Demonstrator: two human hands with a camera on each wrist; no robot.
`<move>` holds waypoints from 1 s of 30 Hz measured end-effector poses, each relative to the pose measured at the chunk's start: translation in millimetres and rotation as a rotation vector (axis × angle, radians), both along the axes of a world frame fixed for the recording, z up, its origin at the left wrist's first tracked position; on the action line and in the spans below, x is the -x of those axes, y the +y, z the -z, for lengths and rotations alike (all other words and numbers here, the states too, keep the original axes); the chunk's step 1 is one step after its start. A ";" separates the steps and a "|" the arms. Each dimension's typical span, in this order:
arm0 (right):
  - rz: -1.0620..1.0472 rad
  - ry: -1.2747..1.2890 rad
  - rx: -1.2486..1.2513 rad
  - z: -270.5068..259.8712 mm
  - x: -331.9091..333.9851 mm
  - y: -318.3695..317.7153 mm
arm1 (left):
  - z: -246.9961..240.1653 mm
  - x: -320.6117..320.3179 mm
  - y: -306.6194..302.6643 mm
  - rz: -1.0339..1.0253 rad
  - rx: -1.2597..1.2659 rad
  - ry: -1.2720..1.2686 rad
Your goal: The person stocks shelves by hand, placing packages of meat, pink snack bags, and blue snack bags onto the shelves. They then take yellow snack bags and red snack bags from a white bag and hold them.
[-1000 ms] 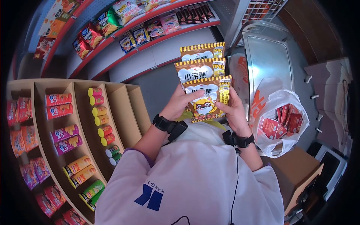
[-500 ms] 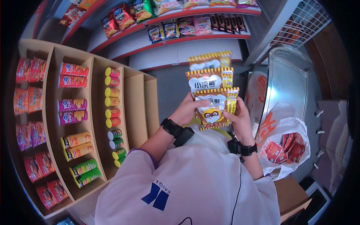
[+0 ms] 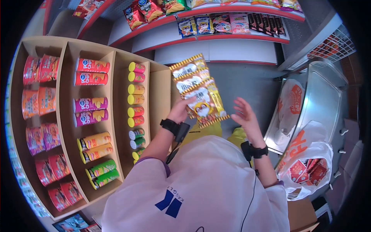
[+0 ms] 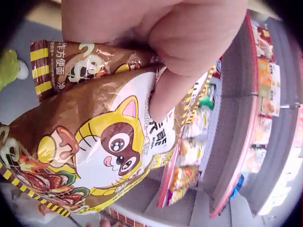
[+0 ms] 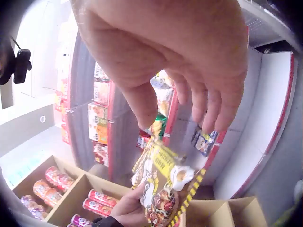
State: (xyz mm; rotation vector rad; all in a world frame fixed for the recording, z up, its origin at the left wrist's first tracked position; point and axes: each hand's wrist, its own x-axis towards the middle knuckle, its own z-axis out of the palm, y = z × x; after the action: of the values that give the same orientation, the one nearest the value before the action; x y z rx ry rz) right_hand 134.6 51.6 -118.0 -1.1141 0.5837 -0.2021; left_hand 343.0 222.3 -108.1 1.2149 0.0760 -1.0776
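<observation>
Three brown bags of instant noodles [image 3: 203, 102] with striped edges are fanned one over another in the head view, tilted. My left hand [image 3: 179, 111] grips their left side, with the thumb across the front bag. In the left wrist view, a yellow cartoon raccoon shows on the front noodle bag [image 4: 111, 156], and another bag's corner sticks out behind it. My right hand [image 3: 246, 118] is to the right of the bags and apart from them, fingers spread and loosely bent, holding nothing. The right wrist view shows the same hand [image 5: 175, 56] above the bags.
A wooden shelf unit [image 3: 112, 92] with chip canisters and noodle cups stands at left. Ahead, red-edged shelves [image 3: 243, 37] carry snack bags. At right are a metal flatbed trolley [image 3: 322, 92] and a white plastic bag [image 3: 326, 158] containing red packets.
My right hand has let go of the noodle bags and opened beside them. The left hand has moved them to the left and tilted them. The head view has shifted.
</observation>
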 end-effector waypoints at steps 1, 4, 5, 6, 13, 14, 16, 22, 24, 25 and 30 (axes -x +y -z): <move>0.027 0.009 -0.030 9.8 -2.9 -1.0 | 16.8 -31.8 11.9 -0.016 -0.026 -0.033; 0.134 0.141 -0.084 34.9 -10.1 0.1 | 43.4 -130.9 29.9 -0.042 -0.043 -0.021; 0.163 0.183 -0.094 51.3 -11.5 2.9 | 57.6 -168.5 33.9 -0.054 -0.072 -0.015; 0.180 0.258 -0.067 60.7 -14.5 5.7 | 71.3 -204.1 34.6 -0.060 -0.101 -0.008; 0.503 0.582 -0.296 134.6 -58.6 72.6 | 156.2 -445.2 21.2 0.065 -0.341 -0.087; 0.510 0.601 -0.365 141.4 -71.0 85.9 | 160.1 -473.6 13.3 0.088 -0.309 -0.128; 0.545 0.636 -0.462 153.1 -87.4 116.9 | 161.0 -511.5 -10.8 0.056 -0.300 -0.122; 0.385 0.724 -0.556 189.0 -118.4 159.2 | 214.0 -630.6 -49.0 0.101 -0.234 -0.161; 0.445 0.720 -0.599 198.4 -118.8 164.5 | 236.9 -658.8 -60.8 0.100 -0.160 -0.137; 0.458 0.754 -0.593 201.1 -118.7 165.4 | 237.5 -661.3 -75.2 0.150 -0.237 -0.161; 0.531 0.818 -0.593 221.9 -115.7 181.1 | 254.4 -669.3 -102.9 0.259 -0.389 -0.244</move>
State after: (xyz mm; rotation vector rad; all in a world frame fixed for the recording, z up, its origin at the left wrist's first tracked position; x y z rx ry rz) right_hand 250.3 232.6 -339.8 -0.4021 1.5590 -0.0081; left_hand 1012.3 119.5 -362.5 1.7358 -0.0651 -1.1620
